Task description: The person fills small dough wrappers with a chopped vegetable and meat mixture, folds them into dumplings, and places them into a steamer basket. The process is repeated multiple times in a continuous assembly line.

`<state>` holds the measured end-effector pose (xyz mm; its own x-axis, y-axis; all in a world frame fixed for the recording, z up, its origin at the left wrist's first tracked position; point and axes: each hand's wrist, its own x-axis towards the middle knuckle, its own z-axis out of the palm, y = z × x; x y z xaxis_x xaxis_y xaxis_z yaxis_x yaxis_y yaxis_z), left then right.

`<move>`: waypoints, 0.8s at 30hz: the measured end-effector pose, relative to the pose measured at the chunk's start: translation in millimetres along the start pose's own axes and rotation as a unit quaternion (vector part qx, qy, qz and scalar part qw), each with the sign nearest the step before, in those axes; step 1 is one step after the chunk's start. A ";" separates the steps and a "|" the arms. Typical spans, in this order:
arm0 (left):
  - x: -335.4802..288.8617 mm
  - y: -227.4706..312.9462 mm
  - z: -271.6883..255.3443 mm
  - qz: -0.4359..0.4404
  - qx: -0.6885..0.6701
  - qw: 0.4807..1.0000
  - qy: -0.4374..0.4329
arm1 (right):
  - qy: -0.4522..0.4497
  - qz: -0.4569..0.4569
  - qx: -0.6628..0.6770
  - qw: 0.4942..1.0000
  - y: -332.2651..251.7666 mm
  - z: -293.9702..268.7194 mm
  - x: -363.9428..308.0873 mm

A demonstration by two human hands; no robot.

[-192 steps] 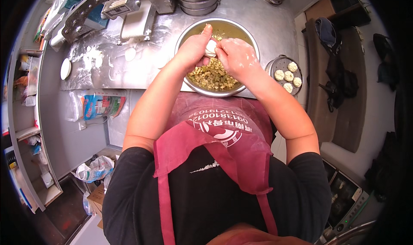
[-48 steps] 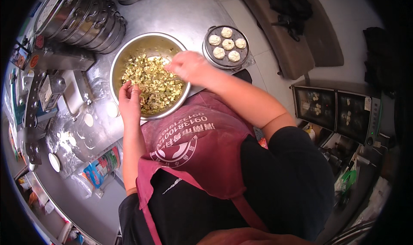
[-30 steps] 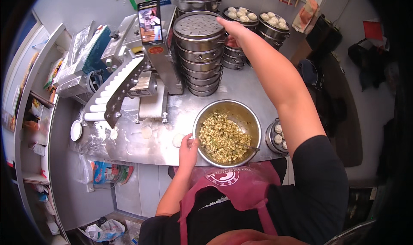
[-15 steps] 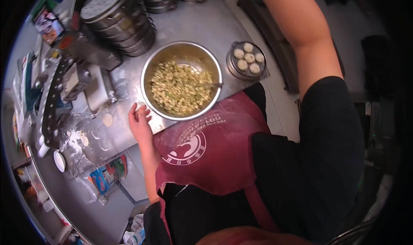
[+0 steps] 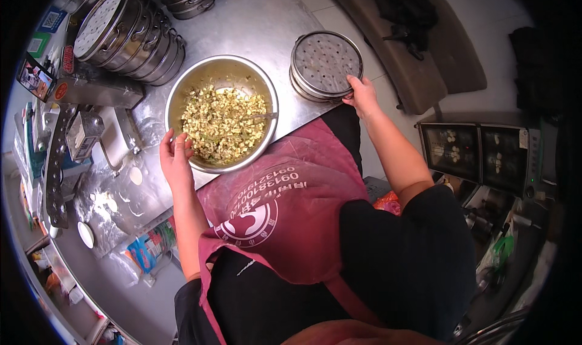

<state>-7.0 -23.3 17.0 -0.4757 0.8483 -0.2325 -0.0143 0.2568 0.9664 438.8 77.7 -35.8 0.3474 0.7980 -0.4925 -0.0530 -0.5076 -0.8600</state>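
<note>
My right hand (image 5: 362, 97) grips the near right edge of a round metal steamer tier (image 5: 326, 59) with a perforated base. That tier sits on top of another at the table's right edge and hides what is inside the lower one. At the lower left rim of a large steel bowl (image 5: 259, 85), my left hand (image 5: 176, 154) has loosely bent fingers, held apart. Nothing shows clearly between them. Chopped, pale green-and-white filling (image 5: 218, 123) lies in the bowl, with a utensil handle (image 5: 265, 116) resting against its right side.
Stacked steamer tiers (image 5: 130, 39) stand at the back left. A dough wrapper (image 5: 135, 176) and flour (image 5: 104, 202) lie on the metal table (image 5: 282, 17), left of my left hand. A phone (image 5: 36, 78) leans farther left. Beyond the table's right edge is a brown bench (image 5: 388, 42).
My raised right arm has come down, and the perforated tier now covers the several round buns seen in the steamer before. My left hand stays by the bowl rim.
</note>
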 end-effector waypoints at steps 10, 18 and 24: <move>33.1 -36.3 -58.5 -0.007 -0.003 0.986 0.167 | -0.006 0.061 -0.025 0.998 46.1 -9.8 35.5; 71.0 -127.5 -147.9 -0.048 0.358 0.908 0.212 | 0.138 -0.327 -0.218 0.909 7.7 4.7 -25.6; 106.6 -133.6 -154.3 -0.173 0.392 0.903 0.019 | -0.100 -0.405 -0.327 0.848 -23.8 71.0 -80.0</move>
<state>-191.5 -38.6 -119.9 -0.5918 0.6418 -0.4877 0.4529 0.7652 0.4575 345.8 48.9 14.5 -0.1480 0.9767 0.1555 0.6810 0.2147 -0.7001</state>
